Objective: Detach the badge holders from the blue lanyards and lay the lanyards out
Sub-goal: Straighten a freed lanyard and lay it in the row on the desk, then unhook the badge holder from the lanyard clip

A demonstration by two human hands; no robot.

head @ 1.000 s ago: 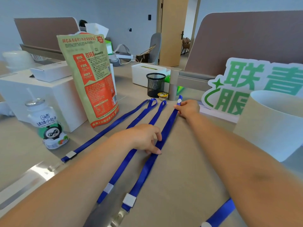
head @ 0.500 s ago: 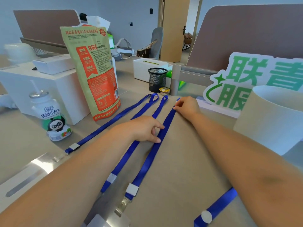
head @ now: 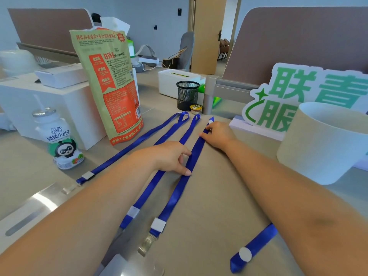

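Pressing down at mid-length, the left hand (head: 171,156) lies knuckles-up, fingers loosely bent and apart, one fingertip (head: 187,172) pinning the third lanyard (head: 179,193) to the surface (head: 219,196); nothing is enclosed in it; its forearm runs low and nearly level over the other straps. Right hand (head: 218,134): arm reaching further out and almost straight, fingertips on the same strap close to its far end; whether they pinch it or only press cannot be told.

Third lanyard: flat blue ribbon, stretched between the two hands, near end carrying a white tab (head: 158,225) and a metal clip (head: 147,244); judged light, limp, prone to twist and to slide on the smooth top; best steadied by flat pressure at two points well apart, or taken at tab or clip, its only stiff parts.

Two further lanyards, second lanyard (head: 151,188) and first lanyard (head: 127,150), lie alongside to the left, loops towards the mesh cup (head: 187,94); a fourth strap end (head: 254,247) shows beneath the right forearm.

Clear badge holder (head: 127,263): at the bottom edge, just beside the clip; joined or not, cannot be told.
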